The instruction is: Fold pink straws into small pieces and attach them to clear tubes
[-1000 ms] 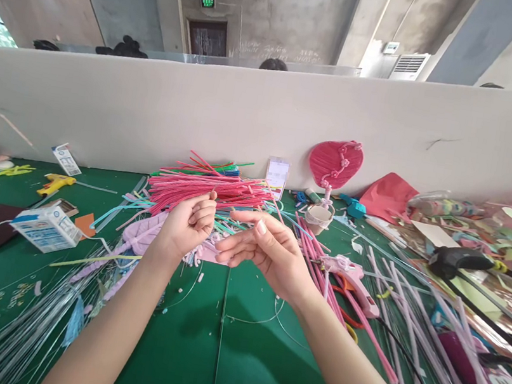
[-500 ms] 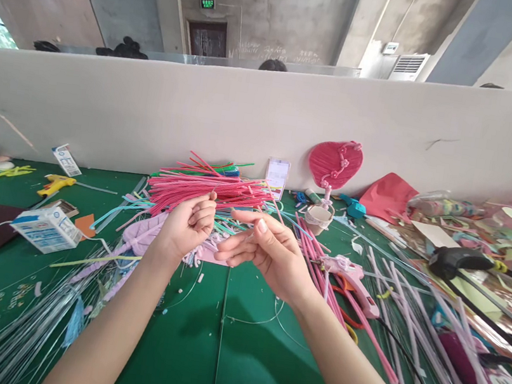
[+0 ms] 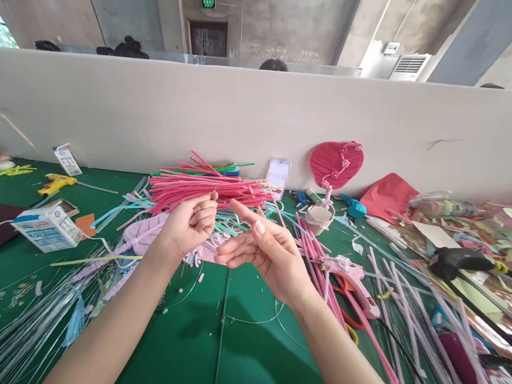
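My left hand [image 3: 188, 223] is raised over the green table [image 3: 193, 356], curled into a loose fist with thumb and forefinger pinched together; what they pinch is too thin to make out. My right hand [image 3: 266, 251] hovers just to its right, palm turned toward it, fingers stretched out and holding nothing. The two hands are a few centimetres apart. Behind them lies a heap of pink pipe cleaners [image 3: 203, 187]. A lilac leaf shape [image 3: 141, 236] lies under my left wrist. A thin wire [image 3: 220, 334] runs down the table below the hands.
A pink glue gun [image 3: 349, 273] and long pink and grey sticks [image 3: 408, 330] lie at the right, a black glue gun [image 3: 452, 261] beyond. A white box [image 3: 46, 228], a yellow glue gun [image 3: 56, 183] and silver wires [image 3: 22, 337] lie left. A pink heart fan [image 3: 336, 163] leans on the partition [image 3: 152, 112].
My right hand's forefinger has lifted a little toward the left hand. The left hand has stayed in place.
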Available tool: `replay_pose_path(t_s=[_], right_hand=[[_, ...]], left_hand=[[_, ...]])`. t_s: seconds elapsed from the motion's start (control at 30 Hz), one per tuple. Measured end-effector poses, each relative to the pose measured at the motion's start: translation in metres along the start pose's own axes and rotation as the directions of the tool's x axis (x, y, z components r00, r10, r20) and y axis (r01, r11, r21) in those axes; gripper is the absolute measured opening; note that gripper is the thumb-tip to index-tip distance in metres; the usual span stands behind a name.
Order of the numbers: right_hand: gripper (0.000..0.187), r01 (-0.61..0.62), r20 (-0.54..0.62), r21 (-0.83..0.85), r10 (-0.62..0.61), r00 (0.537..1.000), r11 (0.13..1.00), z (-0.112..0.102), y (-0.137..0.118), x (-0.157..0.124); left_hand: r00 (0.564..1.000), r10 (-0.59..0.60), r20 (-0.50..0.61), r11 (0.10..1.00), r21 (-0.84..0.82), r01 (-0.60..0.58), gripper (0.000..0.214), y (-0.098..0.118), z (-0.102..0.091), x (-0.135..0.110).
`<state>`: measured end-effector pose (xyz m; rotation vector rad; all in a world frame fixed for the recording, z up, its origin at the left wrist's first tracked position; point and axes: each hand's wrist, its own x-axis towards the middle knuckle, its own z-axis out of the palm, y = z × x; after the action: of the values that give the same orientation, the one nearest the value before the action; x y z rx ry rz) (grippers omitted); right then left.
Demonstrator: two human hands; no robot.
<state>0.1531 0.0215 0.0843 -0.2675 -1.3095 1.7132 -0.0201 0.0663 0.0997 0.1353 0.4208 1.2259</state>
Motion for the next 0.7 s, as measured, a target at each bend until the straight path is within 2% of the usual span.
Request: replay_pose_path(t_s=[0.37, 0.7], right_hand=[[0.042, 0.005, 0.012, -0.032, -0.005, 1.0, 0.999, 0.0004, -0.0004, 0.0], [0.036, 0.006, -0.054, -0.016, -0.006, 0.999, 1.0, -0.0024, 0.0, -0.0013]], left_hand=[[1.0, 0.013, -0.026, 1.0, 0.001, -0.013, 0.025, 0.0003, -0.0017, 0.0009], [1.0, -0.002, 0.002, 1.0, 0.015, 0.002, 0.027, 0.0001, -0.0013, -0.0001]])
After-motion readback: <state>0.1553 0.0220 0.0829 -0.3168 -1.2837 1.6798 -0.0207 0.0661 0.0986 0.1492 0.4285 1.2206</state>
